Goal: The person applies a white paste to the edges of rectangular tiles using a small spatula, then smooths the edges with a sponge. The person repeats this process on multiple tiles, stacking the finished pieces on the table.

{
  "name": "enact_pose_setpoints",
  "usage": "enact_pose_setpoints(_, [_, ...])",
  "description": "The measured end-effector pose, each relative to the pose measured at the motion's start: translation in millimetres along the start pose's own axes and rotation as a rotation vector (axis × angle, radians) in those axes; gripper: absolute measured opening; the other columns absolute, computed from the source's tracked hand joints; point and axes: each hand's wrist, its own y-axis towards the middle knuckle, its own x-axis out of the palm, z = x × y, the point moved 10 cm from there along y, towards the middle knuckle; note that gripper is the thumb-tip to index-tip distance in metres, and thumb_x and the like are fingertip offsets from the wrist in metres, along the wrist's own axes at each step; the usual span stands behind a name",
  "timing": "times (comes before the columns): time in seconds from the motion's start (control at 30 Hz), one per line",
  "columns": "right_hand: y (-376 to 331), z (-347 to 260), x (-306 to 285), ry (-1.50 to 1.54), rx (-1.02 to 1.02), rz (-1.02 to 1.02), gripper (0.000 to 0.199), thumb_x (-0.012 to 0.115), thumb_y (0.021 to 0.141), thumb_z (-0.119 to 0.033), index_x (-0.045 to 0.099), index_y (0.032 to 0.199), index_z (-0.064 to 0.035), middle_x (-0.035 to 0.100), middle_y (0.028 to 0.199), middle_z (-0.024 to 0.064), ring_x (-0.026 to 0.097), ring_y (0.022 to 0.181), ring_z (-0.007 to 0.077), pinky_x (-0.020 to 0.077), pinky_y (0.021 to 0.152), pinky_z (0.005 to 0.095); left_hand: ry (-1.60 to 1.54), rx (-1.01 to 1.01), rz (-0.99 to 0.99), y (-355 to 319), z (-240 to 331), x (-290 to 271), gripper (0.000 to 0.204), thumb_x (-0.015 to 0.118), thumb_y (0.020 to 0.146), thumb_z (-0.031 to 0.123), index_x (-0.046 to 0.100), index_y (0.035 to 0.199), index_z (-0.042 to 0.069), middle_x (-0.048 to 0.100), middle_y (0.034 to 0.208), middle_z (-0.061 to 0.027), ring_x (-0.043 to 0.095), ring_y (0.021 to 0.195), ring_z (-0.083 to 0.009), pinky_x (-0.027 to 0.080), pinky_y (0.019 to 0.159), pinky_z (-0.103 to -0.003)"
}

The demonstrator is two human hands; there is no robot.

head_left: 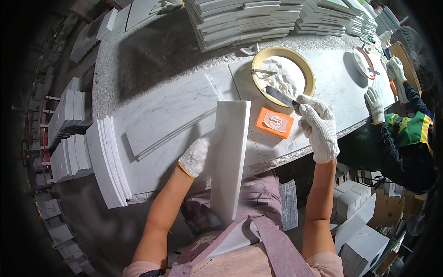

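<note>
My left hand (197,156), in a white knitted glove, grips a narrow white marble tile (229,159) from its left side; the tile hides some fingers. This tile is raised lengthwise in front of my lap. My right hand (320,129), gloved too, is closed on a putty knife (281,97), whose blade points left over the near rim of a yellow bowl (310,74). White paste or powder (288,76) fills part of the bowl, and a second thin tool (264,71) rests across its left rim. An orange block with a pale label (274,122) lies just below the bowl.
Long marble tiles (170,117) lie flat on the bench, with tile stacks at its far side (249,23) and left end (110,159). On the right, a co-worker's gloved hands (374,105) are near a red-rimmed bowl (370,69). White boxes (353,198) stand below.
</note>
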Motion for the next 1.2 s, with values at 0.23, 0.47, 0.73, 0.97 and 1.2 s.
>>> enact_pose_setpoints(0.23, [-24.4,-22.3,14.8,-0.179,0.011,-0.068,0.029,0.074,0.098,-0.018,0.077,0.124,-0.0049,0.076,0.088,0.0027,0.065,0.063,0.0057,0.0444,0.051,0.0193,-0.281,0.006,0.012,6.1,-12.7,-6.5,0.07,0.075,0.097,0.05,0.059,0.144,0.001,0.07,0.126,-0.0056,0.068,0.111,-0.0186,0.057,0.096,-0.031])
enact_pose_setpoints(0.47, [-29.8,-37.0,28.5,-0.244,-0.051,-0.049,0.025,0.075,0.098,-0.014,0.078,0.12,-0.0024,0.073,0.078,0.0029,0.063,0.058,0.0037,0.0412,0.049,0.018,-0.323,-0.081,0.041,5.3,-16.2,-8.2,0.046,0.056,0.112,0.028,0.056,0.148,-0.001,0.067,0.138,-0.0078,0.065,0.121,-0.0161,0.053,0.106,-0.032])
enact_pose_setpoints(0.73, [-31.6,-45.0,33.2,-0.27,-0.152,-0.056,0.024,0.072,0.099,-0.01,0.077,0.121,-0.0028,0.078,0.088,0.0032,0.066,0.062,0.004,0.0445,0.049,0.0175,-0.2,-0.025,0.012,10.2,-16.7,-11.0,0.053,0.066,0.103,0.04,0.06,0.141,0.003,0.07,0.126,-0.0077,0.067,0.111,-0.0189,0.056,0.097,-0.035])
enact_pose_setpoints(0.97, [-35.3,-50.8,34.2,-0.312,-0.249,-0.067,0.024,0.071,0.099,-0.006,0.077,0.121,-0.0026,0.08,0.096,0.0048,0.068,0.064,0.0048,0.0464,0.05,0.0176,-0.096,0.031,-0.014,12.8,-17.0,-11.2,0.062,0.073,0.097,0.056,0.065,0.134,0.007,0.073,0.115,-0.0069,0.07,0.101,-0.022,0.059,0.088,-0.038])
enact_pose_setpoints(1.2, [-38.2,-53.3,38.9,-0.32,-0.34,-0.083,0.023,0.071,0.099,-0.002,0.076,0.121,-0.0013,0.08,0.098,0.006,0.069,0.067,0.0057,0.05,0.053,0.0176,-0.195,-0.019,-0.033,8.7,-13.7,-3.2,0.072,0.078,0.088,0.066,0.066,0.13,0.009,0.072,0.109,-0.005,0.069,0.097,-0.0225,0.06,0.086,-0.04])
